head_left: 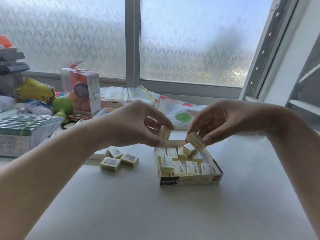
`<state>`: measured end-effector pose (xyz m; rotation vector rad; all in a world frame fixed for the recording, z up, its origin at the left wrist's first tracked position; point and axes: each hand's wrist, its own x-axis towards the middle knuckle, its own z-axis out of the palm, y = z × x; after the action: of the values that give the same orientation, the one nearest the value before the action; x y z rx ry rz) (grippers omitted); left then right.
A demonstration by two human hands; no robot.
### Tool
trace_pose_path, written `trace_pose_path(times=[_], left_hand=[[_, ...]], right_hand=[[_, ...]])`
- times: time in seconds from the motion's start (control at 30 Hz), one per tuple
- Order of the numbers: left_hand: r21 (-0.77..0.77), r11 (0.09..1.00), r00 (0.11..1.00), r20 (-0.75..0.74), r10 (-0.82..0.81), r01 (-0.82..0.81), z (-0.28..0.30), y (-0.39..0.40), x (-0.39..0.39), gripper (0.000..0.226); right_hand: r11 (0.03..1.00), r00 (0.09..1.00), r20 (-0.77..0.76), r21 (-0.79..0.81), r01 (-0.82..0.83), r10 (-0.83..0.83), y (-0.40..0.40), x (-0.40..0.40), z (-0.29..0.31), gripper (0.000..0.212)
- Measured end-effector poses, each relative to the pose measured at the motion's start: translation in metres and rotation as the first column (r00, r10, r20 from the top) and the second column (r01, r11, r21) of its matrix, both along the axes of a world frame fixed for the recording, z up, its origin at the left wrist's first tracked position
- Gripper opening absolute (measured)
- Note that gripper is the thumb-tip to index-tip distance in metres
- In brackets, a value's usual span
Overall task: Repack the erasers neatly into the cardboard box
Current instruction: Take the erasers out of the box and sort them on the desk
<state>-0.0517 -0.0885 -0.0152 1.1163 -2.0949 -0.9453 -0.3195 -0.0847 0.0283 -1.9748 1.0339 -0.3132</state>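
A shallow cardboard box (190, 181) lies open on the pale table, right of centre. Several cream wrapped erasers (180, 168) lie in it, in rough rows, some tilted at the back. Three loose erasers (119, 160) sit on the table to the box's left. My left hand (131, 123) pinches one eraser (164, 133) between thumb and fingers above the box's far left corner. My right hand (223, 118) grips another eraser (196, 140), tilted, just above the box's back row.
A stack of banded packets (22, 130) stands at the left edge. Behind it lie toys, a clear packaged item (83, 90) and patterned bags (174, 108) along the sill. A frosted window is behind; an opened window frame (270, 54) leans in at right.
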Motion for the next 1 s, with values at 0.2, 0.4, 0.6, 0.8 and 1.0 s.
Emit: trace_pose_path(times=[0.2,0.4,0.6,0.8,1.0], left_hand=[[-0.101,0.994,0.998,0.032,-0.047,0.050,-0.001,0.004,-0.006,0.039],[-0.137,0.988,0.992,0.114,-0.056,0.072,-0.003,0.005,-0.009,0.035],[-0.197,0.978,0.978,0.207,-0.030,0.072,-0.006,0.009,-0.013,0.032],[-0.239,0.969,0.957,0.289,0.011,0.061,-0.010,0.007,-0.016,0.028],[-0.259,0.965,0.938,0.343,0.047,0.046,-0.014,0.010,-0.022,0.016]], right_hand=[[0.999,1.000,0.001,0.030,-0.015,0.015,-0.003,-0.002,-0.003,0.035],[0.996,1.000,-0.003,0.089,-0.013,0.014,-0.002,0.001,-0.004,0.038],[0.997,0.997,-0.057,0.050,-0.051,0.054,0.001,0.004,-0.005,0.036],[0.995,0.987,-0.160,-0.099,-0.001,-0.015,0.004,0.013,-0.006,0.013],[0.978,0.958,-0.280,-0.209,0.011,-0.071,0.008,0.026,-0.010,0.011]])
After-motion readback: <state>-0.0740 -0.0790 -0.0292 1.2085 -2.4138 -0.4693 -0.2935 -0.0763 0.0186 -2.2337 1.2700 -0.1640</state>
